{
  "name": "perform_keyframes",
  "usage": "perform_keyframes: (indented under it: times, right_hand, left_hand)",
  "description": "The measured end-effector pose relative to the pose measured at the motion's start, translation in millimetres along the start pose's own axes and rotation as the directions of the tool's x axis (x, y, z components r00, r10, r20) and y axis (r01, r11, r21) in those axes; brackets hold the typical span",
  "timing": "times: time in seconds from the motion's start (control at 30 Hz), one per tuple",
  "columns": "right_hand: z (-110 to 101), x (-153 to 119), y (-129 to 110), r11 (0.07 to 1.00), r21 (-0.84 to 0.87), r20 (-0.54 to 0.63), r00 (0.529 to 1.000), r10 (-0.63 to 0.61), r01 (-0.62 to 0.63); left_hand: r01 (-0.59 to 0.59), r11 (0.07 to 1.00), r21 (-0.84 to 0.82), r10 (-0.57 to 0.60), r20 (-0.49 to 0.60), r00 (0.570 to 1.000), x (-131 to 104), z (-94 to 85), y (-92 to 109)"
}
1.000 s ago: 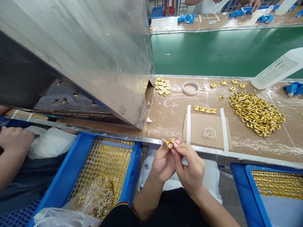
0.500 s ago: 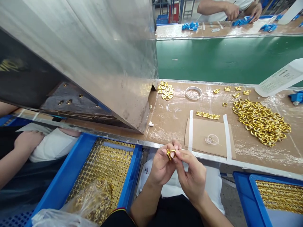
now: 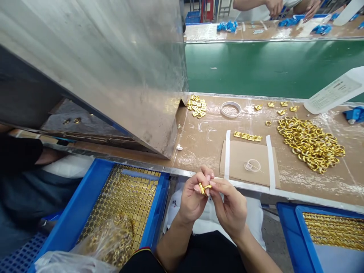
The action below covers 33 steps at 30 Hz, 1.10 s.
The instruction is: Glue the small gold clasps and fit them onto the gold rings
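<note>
My left hand (image 3: 193,199) pinches a small gold ring piece (image 3: 202,188) just off the table's front edge. Against the right side of that piece, the fingertips of my right hand (image 3: 229,203) are closed on its thin band. Beyond my hands, a cardboard sheet (image 3: 247,155) with two white tape strips bears a small clear round dish (image 3: 252,165). Behind the sheet lies a short row of gold square pieces (image 3: 248,136). A large pile of gold rings (image 3: 311,143) is to the right, and a smaller cluster of gold square pieces (image 3: 196,105) lies at the back left.
A large metal housing (image 3: 136,72) rises at the left. Blue trays (image 3: 98,172) (image 3: 298,223) of gold pieces flank me below the table. A white tape roll (image 3: 231,109) and white bottle (image 3: 332,91) are on the table. Across the green belt (image 3: 256,68) are a person's hands (image 3: 311,8).
The ring piece has turned between my fingers, its band now seen more edge-on. My view has shifted slightly. At the left, a neighbour's hand has moved out of sight behind the housing.
</note>
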State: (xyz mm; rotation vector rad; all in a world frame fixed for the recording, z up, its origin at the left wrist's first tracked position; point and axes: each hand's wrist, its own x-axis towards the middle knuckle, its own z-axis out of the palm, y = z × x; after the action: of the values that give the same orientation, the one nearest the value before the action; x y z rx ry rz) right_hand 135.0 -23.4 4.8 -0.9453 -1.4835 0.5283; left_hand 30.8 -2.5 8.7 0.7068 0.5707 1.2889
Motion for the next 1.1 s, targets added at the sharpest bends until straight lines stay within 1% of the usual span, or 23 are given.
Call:
perform_keyframes:
  times: [0.1,0.2,0.3,0.4,0.53,0.63,0.77,0.9,1.1]
  right_hand:
    - [-1,2,-1,0.999,-0.049,0.028,0.999,0.018,-0.016]
    - [0,3,-1,0.993,-0.112,0.040,0.998,0.039,-0.035]
    - [4,0,0,0.989,-0.133,0.007,0.997,0.073,-0.072]
    - [7,-4,2,0.986,-0.133,-0.035,0.995,0.097,-0.101]
    - [8,-4,5,0.990,-0.112,-0.053,0.996,0.077,-0.083]
    - [7,-1,5,0.990,-0.116,-0.058,0.995,0.076,-0.083]
    - [7,1,5,0.991,-0.113,-0.049,0.997,0.066,-0.071]
    - [7,3,6,0.990,-0.118,-0.043,0.997,0.069,-0.073]
    - [6,0,6,0.986,-0.140,-0.060,0.995,0.085,-0.092]
  left_hand:
    - [0.059,0.996,-0.059,-0.061,-0.024,0.998,-2,1.1,1]
    - [0.138,0.968,-0.210,-0.158,-0.080,0.984,-1,3.0,3]
    - [0.186,0.915,-0.358,-0.242,-0.117,0.963,1,4.3,3]
    - [0.225,0.858,-0.461,-0.311,-0.119,0.943,4,4.8,3]
    - [0.269,0.788,-0.553,-0.405,-0.138,0.904,7,7.2,5]
    - [0.281,0.757,-0.589,-0.453,-0.164,0.876,9,11.0,7]
    - [0.270,0.731,-0.626,-0.475,-0.184,0.861,11,15.3,9]
    - [0.264,0.733,-0.627,-0.494,-0.224,0.840,13,17.4,9]
    - [0.265,0.763,-0.589,-0.473,-0.230,0.851,12,16.7,7]
